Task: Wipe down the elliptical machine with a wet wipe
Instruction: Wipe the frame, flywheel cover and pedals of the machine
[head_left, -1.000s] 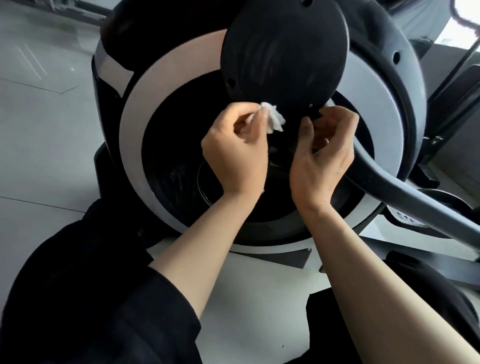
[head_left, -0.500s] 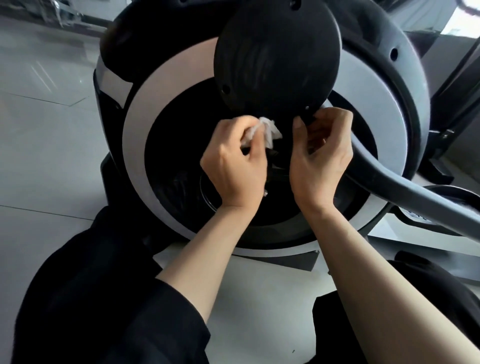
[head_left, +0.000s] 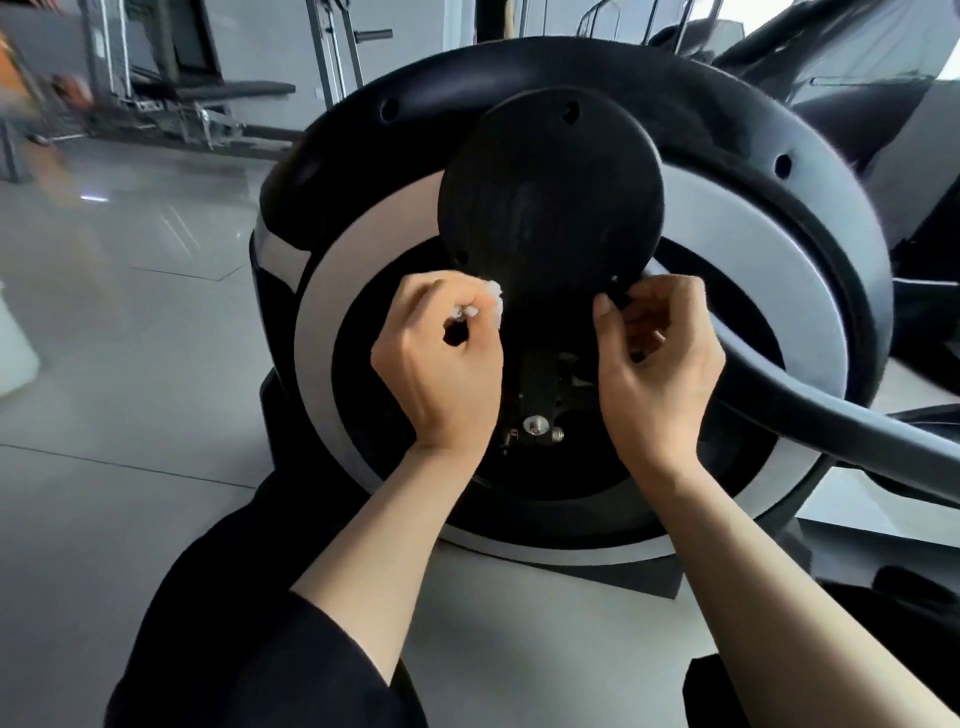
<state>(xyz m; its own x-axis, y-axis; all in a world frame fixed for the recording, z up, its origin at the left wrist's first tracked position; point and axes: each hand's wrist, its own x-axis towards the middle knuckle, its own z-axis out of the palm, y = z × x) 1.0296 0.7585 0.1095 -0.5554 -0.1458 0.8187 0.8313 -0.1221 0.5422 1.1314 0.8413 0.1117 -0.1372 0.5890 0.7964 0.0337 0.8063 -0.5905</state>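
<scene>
The elliptical's flywheel housing (head_left: 737, 249) fills the view, black with a wide silver ring. A round black crank disc (head_left: 550, 202) sits in front of it. My left hand (head_left: 441, 364) grips a crumpled white wet wipe (head_left: 130, 306) at the disc's lower left edge. My right hand (head_left: 660, 364) has its fingers curled at the disc's lower right edge, thumb against the rim; what the fingers hold is hidden. Between my hands a black crank bracket with a silver bolt (head_left: 535, 423) shows.
A dark grey crank arm (head_left: 831, 421) sweeps from behind my right hand to the right edge. Weight benches and racks (head_left: 208, 98) stand at the back left on the glossy grey floor (head_left: 104, 364). Black sleeves and clothing fill the bottom.
The camera has tilted up, so the gym background shows. My hands have moved apart, baring the bracket and bolt. The wipe is more tucked into my left hand.
</scene>
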